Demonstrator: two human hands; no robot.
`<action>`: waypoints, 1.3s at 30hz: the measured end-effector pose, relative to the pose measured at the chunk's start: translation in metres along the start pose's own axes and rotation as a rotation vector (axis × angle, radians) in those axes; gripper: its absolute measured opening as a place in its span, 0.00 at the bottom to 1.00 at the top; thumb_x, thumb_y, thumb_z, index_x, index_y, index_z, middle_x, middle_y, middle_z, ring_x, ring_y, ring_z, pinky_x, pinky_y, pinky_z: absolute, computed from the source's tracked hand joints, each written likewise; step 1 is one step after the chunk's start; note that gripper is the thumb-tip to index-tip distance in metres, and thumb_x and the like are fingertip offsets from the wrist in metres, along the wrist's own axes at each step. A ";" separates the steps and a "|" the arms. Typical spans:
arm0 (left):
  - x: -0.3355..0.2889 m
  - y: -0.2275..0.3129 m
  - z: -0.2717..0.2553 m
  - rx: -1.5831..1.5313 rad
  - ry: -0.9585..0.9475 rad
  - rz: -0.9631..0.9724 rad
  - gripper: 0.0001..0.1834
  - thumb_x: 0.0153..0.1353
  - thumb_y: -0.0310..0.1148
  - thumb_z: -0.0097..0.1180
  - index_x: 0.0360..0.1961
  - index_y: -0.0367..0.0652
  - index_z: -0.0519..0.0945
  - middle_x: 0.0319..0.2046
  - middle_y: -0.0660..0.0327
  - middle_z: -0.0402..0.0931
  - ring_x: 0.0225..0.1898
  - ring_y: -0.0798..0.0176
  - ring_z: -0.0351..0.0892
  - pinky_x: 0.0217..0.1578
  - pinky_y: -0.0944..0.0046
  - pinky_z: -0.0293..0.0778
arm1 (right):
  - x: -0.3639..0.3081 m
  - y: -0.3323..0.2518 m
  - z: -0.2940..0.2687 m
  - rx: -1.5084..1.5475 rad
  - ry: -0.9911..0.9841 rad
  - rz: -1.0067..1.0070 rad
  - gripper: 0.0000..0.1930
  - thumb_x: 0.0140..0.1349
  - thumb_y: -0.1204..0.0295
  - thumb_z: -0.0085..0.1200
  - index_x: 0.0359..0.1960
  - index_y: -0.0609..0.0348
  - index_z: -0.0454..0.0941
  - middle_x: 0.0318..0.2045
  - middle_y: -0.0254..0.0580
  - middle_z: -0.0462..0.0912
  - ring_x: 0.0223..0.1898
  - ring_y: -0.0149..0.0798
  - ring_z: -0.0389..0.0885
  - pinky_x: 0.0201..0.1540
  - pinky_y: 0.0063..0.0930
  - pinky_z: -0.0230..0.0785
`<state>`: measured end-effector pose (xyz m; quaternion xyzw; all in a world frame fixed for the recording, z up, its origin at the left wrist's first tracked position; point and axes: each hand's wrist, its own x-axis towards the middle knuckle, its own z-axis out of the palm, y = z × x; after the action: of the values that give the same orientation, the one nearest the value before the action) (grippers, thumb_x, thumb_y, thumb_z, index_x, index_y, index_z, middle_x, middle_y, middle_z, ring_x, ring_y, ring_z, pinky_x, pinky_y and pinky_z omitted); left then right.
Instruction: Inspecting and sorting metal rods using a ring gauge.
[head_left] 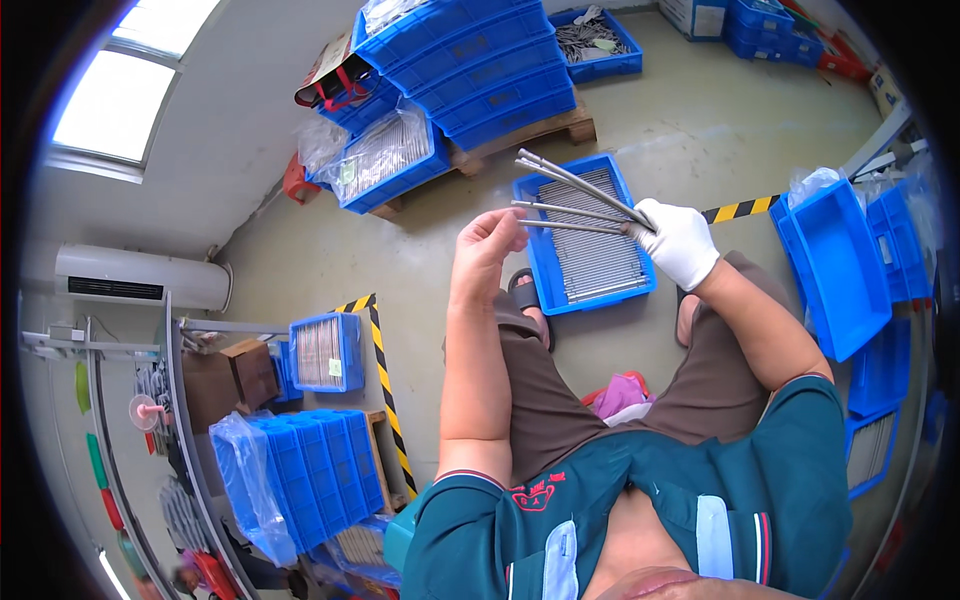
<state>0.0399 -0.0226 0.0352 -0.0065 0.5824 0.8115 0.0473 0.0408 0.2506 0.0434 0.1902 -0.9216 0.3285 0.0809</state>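
Observation:
My right hand point(678, 243), in a white glove, is closed around one end of several slim grey metal rods point(575, 182). The rods fan out toward the left, some angled up and two lying nearly level. My bare left hand point(487, 250) is closed in a pinch at the far tip of the lowest rod. Beneath the hands, a blue plastic crate point(545, 290) stands on the floor between my feet. Rows of similar metal rods point(600, 262) lie side by side in it.
Stacked blue crates point(480, 75) on a wooden pallet stand ahead, beside a crate of loose metal parts point(595, 45). More blue crates stand at left point(310, 470) and right point(840, 265). Black-and-yellow tape point(385, 380) marks the floor. A small red container point(620, 395) sits between my legs.

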 end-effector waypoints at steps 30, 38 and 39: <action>-0.002 0.006 -0.005 0.227 0.019 0.129 0.15 0.60 0.34 0.58 0.44 0.37 0.79 0.36 0.60 0.80 0.40 0.71 0.75 0.46 0.70 0.66 | -0.001 -0.001 0.009 -0.081 -0.049 -0.071 0.13 0.59 0.57 0.51 0.26 0.53 0.72 0.20 0.45 0.77 0.25 0.50 0.77 0.27 0.41 0.68; -0.002 0.005 -0.002 0.227 0.018 0.118 0.14 0.58 0.31 0.59 0.45 0.36 0.79 0.37 0.61 0.80 0.40 0.71 0.75 0.46 0.71 0.67 | -0.005 -0.003 0.010 -0.119 0.118 -0.180 0.12 0.58 0.59 0.53 0.26 0.53 0.72 0.20 0.43 0.76 0.23 0.49 0.77 0.25 0.39 0.67; -0.003 0.006 0.001 0.182 -0.016 0.140 0.15 0.58 0.30 0.58 0.45 0.36 0.78 0.37 0.61 0.80 0.41 0.71 0.75 0.47 0.70 0.67 | -0.005 -0.002 0.010 -0.104 0.111 -0.183 0.12 0.59 0.58 0.51 0.26 0.52 0.71 0.20 0.43 0.76 0.23 0.50 0.77 0.25 0.40 0.68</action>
<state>0.0421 -0.0241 0.0412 0.0449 0.6524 0.7565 -0.0045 0.0461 0.2440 0.0356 0.2507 -0.9103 0.2817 0.1710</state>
